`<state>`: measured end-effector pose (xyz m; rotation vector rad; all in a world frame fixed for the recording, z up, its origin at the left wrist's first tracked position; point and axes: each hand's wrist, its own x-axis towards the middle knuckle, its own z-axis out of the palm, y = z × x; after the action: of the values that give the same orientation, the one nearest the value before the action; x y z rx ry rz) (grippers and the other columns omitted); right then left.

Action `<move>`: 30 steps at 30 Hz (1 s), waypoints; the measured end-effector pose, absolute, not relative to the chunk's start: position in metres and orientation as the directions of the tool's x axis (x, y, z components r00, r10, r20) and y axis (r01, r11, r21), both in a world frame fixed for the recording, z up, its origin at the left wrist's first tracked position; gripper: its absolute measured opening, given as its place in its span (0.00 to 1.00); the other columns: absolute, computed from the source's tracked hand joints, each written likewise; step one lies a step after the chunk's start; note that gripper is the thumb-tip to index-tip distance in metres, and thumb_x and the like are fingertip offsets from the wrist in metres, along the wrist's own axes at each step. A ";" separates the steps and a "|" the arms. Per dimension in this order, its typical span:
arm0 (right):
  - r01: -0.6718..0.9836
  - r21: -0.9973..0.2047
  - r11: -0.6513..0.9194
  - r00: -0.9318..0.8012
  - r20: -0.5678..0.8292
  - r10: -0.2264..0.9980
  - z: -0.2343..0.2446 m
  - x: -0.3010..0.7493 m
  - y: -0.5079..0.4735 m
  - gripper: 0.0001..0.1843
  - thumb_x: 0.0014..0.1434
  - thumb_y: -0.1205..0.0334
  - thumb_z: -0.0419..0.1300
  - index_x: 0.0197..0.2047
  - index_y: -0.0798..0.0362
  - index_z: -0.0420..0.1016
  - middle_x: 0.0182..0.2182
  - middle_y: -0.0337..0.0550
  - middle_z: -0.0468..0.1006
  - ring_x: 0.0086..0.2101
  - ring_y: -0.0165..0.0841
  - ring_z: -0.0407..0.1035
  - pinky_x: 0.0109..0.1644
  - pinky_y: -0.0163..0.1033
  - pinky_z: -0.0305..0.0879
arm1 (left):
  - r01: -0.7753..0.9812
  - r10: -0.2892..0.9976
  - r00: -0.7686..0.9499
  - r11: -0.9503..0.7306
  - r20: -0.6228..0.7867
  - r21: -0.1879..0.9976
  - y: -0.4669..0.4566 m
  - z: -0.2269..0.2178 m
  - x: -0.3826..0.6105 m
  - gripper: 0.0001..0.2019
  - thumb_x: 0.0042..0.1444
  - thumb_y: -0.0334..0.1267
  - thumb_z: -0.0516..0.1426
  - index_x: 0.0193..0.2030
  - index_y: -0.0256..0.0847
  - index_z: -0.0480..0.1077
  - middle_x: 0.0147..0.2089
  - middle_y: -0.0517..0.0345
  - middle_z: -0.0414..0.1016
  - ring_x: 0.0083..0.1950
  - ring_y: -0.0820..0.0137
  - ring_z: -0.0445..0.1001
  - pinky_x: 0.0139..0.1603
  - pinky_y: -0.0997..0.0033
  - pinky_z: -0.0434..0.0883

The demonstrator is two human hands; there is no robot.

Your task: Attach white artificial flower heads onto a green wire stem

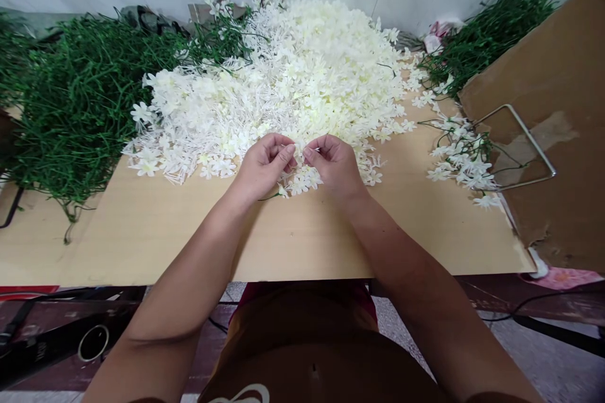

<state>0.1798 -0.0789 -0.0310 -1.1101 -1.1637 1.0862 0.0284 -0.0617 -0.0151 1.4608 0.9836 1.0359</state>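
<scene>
A big heap of small white artificial flowers (293, 75) covers the back middle of a pale wooden board (142, 227). My left hand (265, 164) and my right hand (333, 160) meet at the heap's near edge, fingertips almost touching. Both are closed in a pinch on small white flower pieces (299, 150). A thin green stem (270, 196) runs out from under my left hand onto the board. Loose white flowers (300, 184) lie just below both hands.
Piles of green plastic stems lie at the left (80, 101) and at the back right (491, 25). Finished sprigs with white flowers (460, 157) rest at the right by a cardboard sheet (558, 126) with a metal wire handle (529, 138). A white tiled wall stands behind.
</scene>
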 end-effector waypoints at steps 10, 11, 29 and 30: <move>0.306 -0.894 0.328 0.119 0.378 0.918 -0.029 0.177 -0.087 0.05 0.55 0.63 0.61 0.28 0.51 0.71 0.27 0.38 0.74 0.29 0.31 0.67 0.37 0.39 0.65 | 0.145 0.967 0.244 -0.117 0.079 0.982 -0.058 -0.027 0.026 0.06 0.48 0.36 0.62 0.30 0.39 0.69 0.25 0.64 0.68 0.26 0.76 0.66 0.27 0.76 0.63; 0.336 -0.877 0.344 0.119 0.402 0.908 -0.028 0.177 -0.088 0.05 0.55 0.63 0.61 0.27 0.51 0.71 0.27 0.39 0.74 0.30 0.31 0.67 0.38 0.40 0.65 | 0.146 0.967 0.241 -0.114 0.076 0.983 -0.058 -0.027 0.026 0.06 0.48 0.36 0.62 0.30 0.39 0.69 0.26 0.64 0.68 0.26 0.76 0.66 0.27 0.75 0.63; 0.149 -0.964 0.222 0.145 0.243 0.959 -0.039 0.173 -0.082 0.06 0.54 0.60 0.61 0.28 0.51 0.70 0.21 0.34 0.70 0.23 0.28 0.63 0.31 0.38 0.63 | 0.217 0.983 0.154 -0.130 0.098 0.968 -0.061 -0.020 0.029 0.05 0.47 0.31 0.59 0.25 0.39 0.66 0.24 0.64 0.66 0.26 0.76 0.64 0.27 0.74 0.61; 0.142 -0.966 0.216 0.143 0.236 0.961 -0.039 0.172 -0.082 0.06 0.54 0.59 0.61 0.28 0.51 0.70 0.22 0.34 0.71 0.24 0.28 0.64 0.32 0.38 0.63 | 0.202 0.982 0.161 -0.131 0.099 0.971 -0.060 -0.021 0.029 0.05 0.47 0.31 0.59 0.26 0.39 0.66 0.24 0.64 0.66 0.26 0.76 0.64 0.27 0.74 0.61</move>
<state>0.1722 -0.0821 -0.0391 -1.1977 -1.2797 0.8629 0.0290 -0.0602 -0.0212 1.5200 1.1907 1.0709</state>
